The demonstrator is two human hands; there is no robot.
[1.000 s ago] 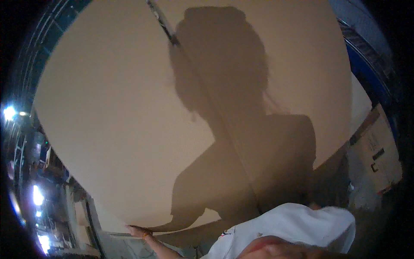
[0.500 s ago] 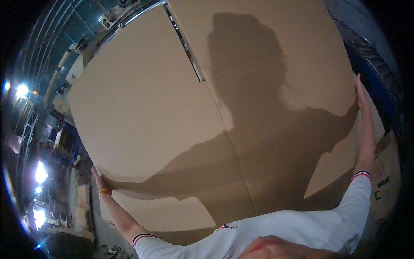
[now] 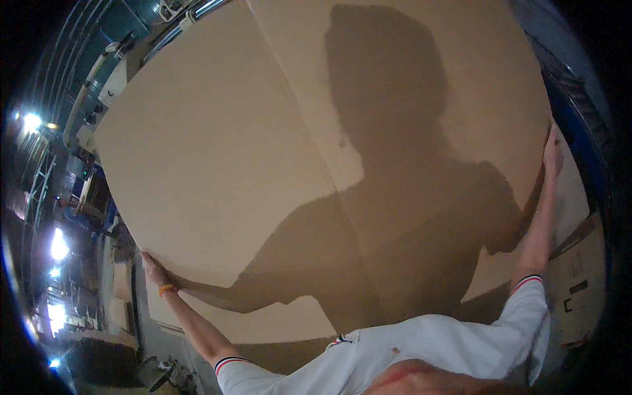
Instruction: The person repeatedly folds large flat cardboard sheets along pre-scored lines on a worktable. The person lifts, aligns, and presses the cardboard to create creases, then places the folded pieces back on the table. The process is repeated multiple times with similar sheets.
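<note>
A very large brown cardboard sheet (image 3: pixel 204 158) fills most of the view in front of me, with a crease running down it. My left hand (image 3: pixel 156 270), an orange band at its wrist, grips the sheet's lower left edge; some of its fingers are hidden. At the right edge my right hand (image 3: pixel 553 157) holds the same sheet, its fingers partly out of sight along the border. Both arms are spread wide. A dark shadow of a head and arms falls across the cardboard.
A printed cardboard box (image 3: pixel 580 289) stands at the lower right, near a dark blue surface (image 3: pixel 571 125). Metal rails (image 3: pixel 184 29) run behind the sheet at the upper left. Farther left are bright lamps (image 3: pixel 59 245) and machinery. A round object (image 3: pixel 153 374) lies low on the left.
The slot at the sheet's top no longer shows; only the crease is seen there. My right hand has come slightly lower, and the left has shifted a little with the sheet.
</note>
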